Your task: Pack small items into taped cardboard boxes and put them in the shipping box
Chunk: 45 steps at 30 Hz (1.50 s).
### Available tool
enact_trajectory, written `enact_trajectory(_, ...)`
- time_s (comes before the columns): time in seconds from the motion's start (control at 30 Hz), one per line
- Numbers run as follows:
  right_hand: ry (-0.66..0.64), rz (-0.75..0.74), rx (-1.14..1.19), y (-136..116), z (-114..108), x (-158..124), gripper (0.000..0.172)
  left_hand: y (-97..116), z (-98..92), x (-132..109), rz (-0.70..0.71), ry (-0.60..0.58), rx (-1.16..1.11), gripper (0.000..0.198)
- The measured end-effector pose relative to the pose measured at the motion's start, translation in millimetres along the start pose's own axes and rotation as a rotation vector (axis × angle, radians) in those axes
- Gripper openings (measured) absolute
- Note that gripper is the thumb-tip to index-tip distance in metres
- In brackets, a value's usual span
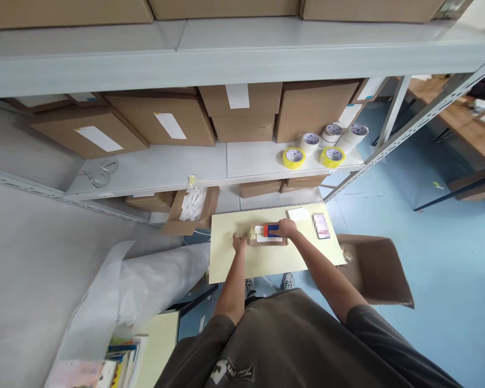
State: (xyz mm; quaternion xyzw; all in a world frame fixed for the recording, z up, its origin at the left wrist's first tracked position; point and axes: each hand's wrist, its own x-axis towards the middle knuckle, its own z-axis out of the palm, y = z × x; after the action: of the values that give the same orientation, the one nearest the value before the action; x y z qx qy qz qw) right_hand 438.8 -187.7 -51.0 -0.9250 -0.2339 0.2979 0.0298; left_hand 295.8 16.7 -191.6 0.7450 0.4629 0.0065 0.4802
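Note:
A small brown cardboard box (284, 242) with white labels lies on the pale yellow table (226, 264). My right hand (286, 228) is wrapped round a blue and orange tool (271, 230), which rests over the top of the box. At the box's left end is my left hand (239, 242), its fingers closed by the edge; what they hold, if anything, is too small to make out. Yellowish tape shows at that same end. Behind my right hand lies a white card (298, 214), and a printed sheet (320, 226) is farther right.
Shelves (165, 167) with cartons and tape rolls (332, 157) stand beyond the table. An open carton (375, 269) sits on the floor at right. Bubble wrap (157, 280) is at left. An open box of white pieces (193, 205) sits on the lower shelf.

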Motion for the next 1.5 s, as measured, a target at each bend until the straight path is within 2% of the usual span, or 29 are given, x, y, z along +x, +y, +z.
enact_trajectory(0.07,0.007,0.001,-0.003,-1.4,-0.8,-2.1,0.066,11.4,0.0,-6.9,0.049,-0.036,0.037,0.043)
enact_trajectory(0.17,-0.014,-0.038,0.035,5.5,-4.3,-5.0,0.062,30.4,11.0,-17.4,0.107,-0.112,0.073,0.046)
enact_trajectory(0.27,-0.034,-0.113,0.095,23.1,-7.4,-7.8,0.063,42.7,26.7,-26.2,0.087,-0.094,0.105,0.052)
enact_trajectory(0.37,-0.025,-0.136,0.211,51.5,-6.5,-12.6,0.062,47.7,40.8,-32.8,0.087,-0.079,0.138,0.052)
enact_trajectory(0.47,0.013,-0.106,0.271,100.8,-4.7,-22.2,0.058,49.5,51.2,-36.4,0.084,-0.056,0.168,0.048)
enact_trajectory(0.6,0.039,0.030,0.279,198.5,-7.2,-47.7,0.055,50.2,58.9,-36.0,0.094,-0.052,0.204,0.041)
enact_trajectory(0.67,0.044,0.075,0.333,239.0,-9.4,-62.0,0.053,49.5,60.3,-34.9,0.102,-0.049,0.202,0.040)
enact_trajectory(0.73,0.054,0.108,0.386,258.5,-10.6,-71.9,0.051,47.3,58.6,-32.8,0.103,-0.048,0.190,0.040)
enact_trajectory(0.77,0.059,0.118,0.403,259.2,-10.6,-74.3,0.051,45.4,55.9,-31.0,0.102,-0.052,0.181,0.040)
enact_trajectory(0.83,0.060,0.117,0.428,244.6,-9.7,-74.3,0.050,39.8,45.9,-25.1,0.102,-0.075,0.154,0.039)
enact_trajectory(0.9,0.051,0.092,0.452,214.7,-8.5,-70.1,0.050,32.1,30.2,-15.9,0.091,-0.108,0.121,0.039)
enact_trajectory(1.03,0.073,0.039,0.403,132.1,-8.7,-58.1,0.052,16.7,-11.6,5.8,0.007,-0.158,0.095,0.044)
enact_trajectory(1.13,0.110,0.036,0.300,64.0,-13.6,-49.4,0.049,12.2,-43.7,16.0,-0.048,-0.120,0.094,0.054)
enact_trajectory(1.27,0.110,-0.023,0.171,-20.1,-23.0,-40.3,0.046,17.2,-78.1,14.7,0.066,-0.077,0.027,0.048)
enact_trajectory(1.4,0.096,-0.055,0.077,-80.4,-26.9,-36.5,0.048,25.1,-94.0,1.4,0.241,-0.129,0.027,0.050)
enact_trajectory(1.5,0.097,-0.050,0.051,-95.0,-28.5,-38.2,0.049,30.6,-90.3,-9.9,0.232,-0.075,0.152,0.051)
